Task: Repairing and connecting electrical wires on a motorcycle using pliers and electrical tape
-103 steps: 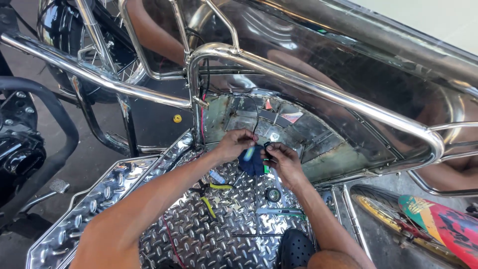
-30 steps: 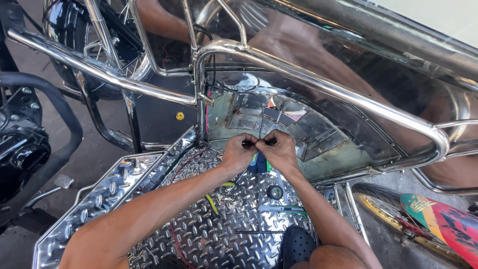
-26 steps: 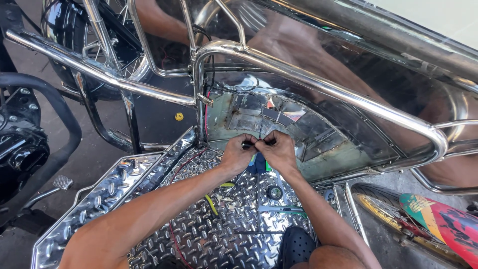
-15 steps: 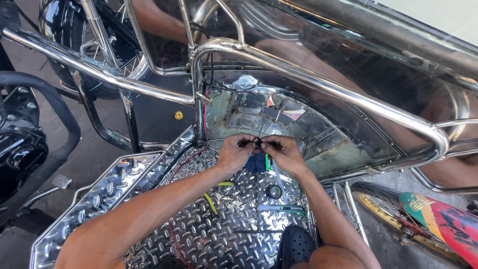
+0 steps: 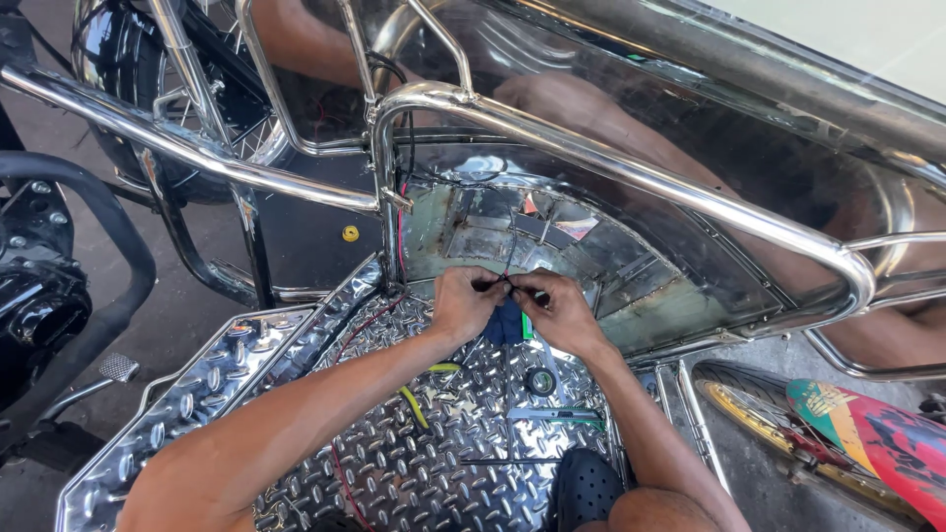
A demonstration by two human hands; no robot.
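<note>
Closest to us, at the bottom, a black shoe with holes (image 5: 583,490) rests on the shiny bumpy metal floor (image 5: 453,463); both of our bare arms reach forward over that floor; a thin red wire (image 5: 340,463) runs along it under the left arm, and a yellow-green cable (image 5: 414,404) lies curled just past it; a small black roll of tape (image 5: 540,380) sits on the floor near our right wrist, and a thin flat tool (image 5: 557,415) lies just below the roll; a little farther on, our left hand (image 5: 465,303) and our right hand (image 5: 559,311) meet, almost touching; the fingers (image 5: 490,285) of the left hand are pinched tight on a thin dark wire (image 5: 509,258), and the right hand is pinched narrow on the same wire from the other side; the wire sits between the two hands and goes up toward the wall behind; a dark blue cloth (image 5: 505,322) shows just under the hands, with a bit of green beside it; behind the hands is a rusty, curved metal wall (image 5: 581,271); above it bends a fat shiny pipe (image 5: 611,167); far left we see a motorcycle wheel (image 5: 197,99) and a black seat edge (image 5: 94,256); far right a red and green painted board (image 5: 877,433) lies by another wheel.
</note>
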